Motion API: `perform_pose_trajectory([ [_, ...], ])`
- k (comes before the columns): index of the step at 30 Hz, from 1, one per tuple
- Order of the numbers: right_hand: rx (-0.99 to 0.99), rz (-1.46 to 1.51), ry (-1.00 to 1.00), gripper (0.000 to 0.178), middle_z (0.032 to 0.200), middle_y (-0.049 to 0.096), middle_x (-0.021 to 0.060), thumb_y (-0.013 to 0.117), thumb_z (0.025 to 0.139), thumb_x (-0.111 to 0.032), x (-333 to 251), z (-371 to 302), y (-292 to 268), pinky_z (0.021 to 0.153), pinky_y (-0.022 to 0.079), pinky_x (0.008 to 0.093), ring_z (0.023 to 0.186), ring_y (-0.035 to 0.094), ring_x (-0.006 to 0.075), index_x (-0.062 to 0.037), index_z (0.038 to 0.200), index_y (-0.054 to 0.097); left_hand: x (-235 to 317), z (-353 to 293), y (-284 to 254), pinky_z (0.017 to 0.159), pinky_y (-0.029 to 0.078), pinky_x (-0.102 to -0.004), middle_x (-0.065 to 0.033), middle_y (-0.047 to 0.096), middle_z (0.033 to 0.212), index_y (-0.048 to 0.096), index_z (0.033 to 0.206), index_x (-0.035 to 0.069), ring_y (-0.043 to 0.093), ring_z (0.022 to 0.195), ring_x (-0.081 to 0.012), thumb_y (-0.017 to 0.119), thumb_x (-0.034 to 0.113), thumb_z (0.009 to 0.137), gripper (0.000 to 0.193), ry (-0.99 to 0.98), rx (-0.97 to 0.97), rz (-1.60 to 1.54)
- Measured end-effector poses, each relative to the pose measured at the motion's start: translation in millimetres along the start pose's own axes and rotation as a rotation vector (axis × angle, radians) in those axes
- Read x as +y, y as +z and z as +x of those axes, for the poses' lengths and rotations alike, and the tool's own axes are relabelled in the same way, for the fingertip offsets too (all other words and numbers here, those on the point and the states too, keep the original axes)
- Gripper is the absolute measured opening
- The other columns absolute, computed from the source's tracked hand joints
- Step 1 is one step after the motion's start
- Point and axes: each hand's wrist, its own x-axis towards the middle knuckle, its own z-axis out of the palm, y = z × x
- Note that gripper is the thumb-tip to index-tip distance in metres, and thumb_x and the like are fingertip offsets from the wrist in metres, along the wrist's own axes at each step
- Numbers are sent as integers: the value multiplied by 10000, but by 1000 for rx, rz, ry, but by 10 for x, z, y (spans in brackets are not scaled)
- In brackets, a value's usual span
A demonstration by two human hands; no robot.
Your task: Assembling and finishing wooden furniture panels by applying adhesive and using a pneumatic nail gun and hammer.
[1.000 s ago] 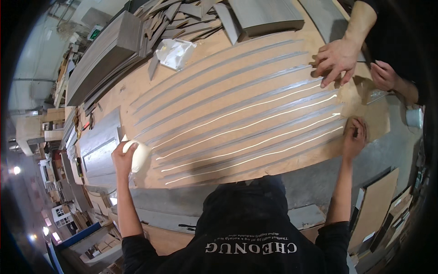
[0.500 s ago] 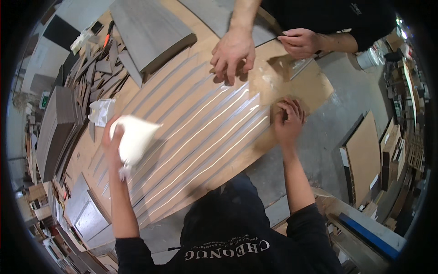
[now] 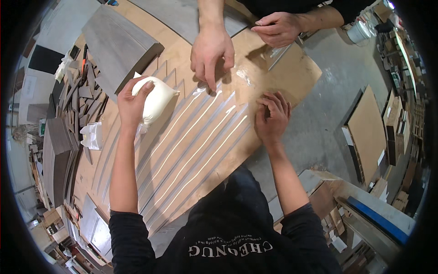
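My left hand grips a plump white plastic bag, its tapered tip pointing right and its knotted end hanging below. The bag is held over a tan board lined with long grey strips. Several of these bear cream-white lines of glue, which end near the board's right part. My right hand is over the board's right edge, fingers loosely bent and nothing visible in them. Across from me, a co-worker's hand presses a fingertip near the end of a glue line; their other hand hovers with fingers together.
Grey planks lie on the far left of the board. Grey offcuts are heaped beside a stack of dark grey boards. A crumpled clear wrapper sits nearby. At right, tan panels stand on the concrete floor.
My left hand has carried the white bag away from me and slightly right. The co-worker's near hand now points one finger down at the board. The whole view has shifted a little.
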Motion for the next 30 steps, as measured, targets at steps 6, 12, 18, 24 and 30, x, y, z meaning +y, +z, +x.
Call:
perform_pose_trajectory([
  [6, 6, 82, -45, 182, 1078, 635, -26, 580, 713, -73, -20, -159, 277, 1030, 266, 462, 1156, 508, 251, -180, 849, 636, 163, -272, -371, 685, 496, -228, -47, 667, 825, 664, 964, 1, 624, 770, -96, 693, 124, 826, 188, -34, 92, 237],
  [12, 21, 61, -60, 191, 1080, 638, -22, 577, 721, -91, 21, -157, 250, 1025, 264, 482, 1153, 513, 257, -189, 870, 645, 313, -595, -660, 651, 476, -218, -51, 668, 811, 669, 954, 1, 601, 740, -77, 700, 130, 818, 189, -60, 88, 363],
  [18, 12, 85, -131, 194, 1090, 640, -13, 583, 742, -102, 103, -169, 284, 1004, 287, 503, 1154, 520, 267, -193, 903, 642, 353, -1025, -1024, 661, 470, -209, -51, 669, 797, 667, 935, -22, 595, 735, -72, 697, 126, 818, 190, -121, 131, 423],
  [24, -11, 47, -170, 198, 1086, 643, -15, 586, 767, -107, 80, -161, 277, 1008, 297, 463, 1151, 523, 256, -196, 932, 650, 301, -1491, -1479, 674, 473, -210, -56, 677, 804, 675, 934, -19, 611, 742, -86, 714, 139, 803, 208, -182, 193, 439],
  [30, 6, 63, -266, 205, 1092, 643, -3, 573, 763, -75, 102, -146, 284, 988, 335, 437, 1124, 539, 264, -162, 932, 651, 306, -1952, -1876, 674, 476, -225, -56, 679, 802, 682, 927, -10, 610, 733, -90, 702, 126, 804, 184, -262, 271, 483],
])
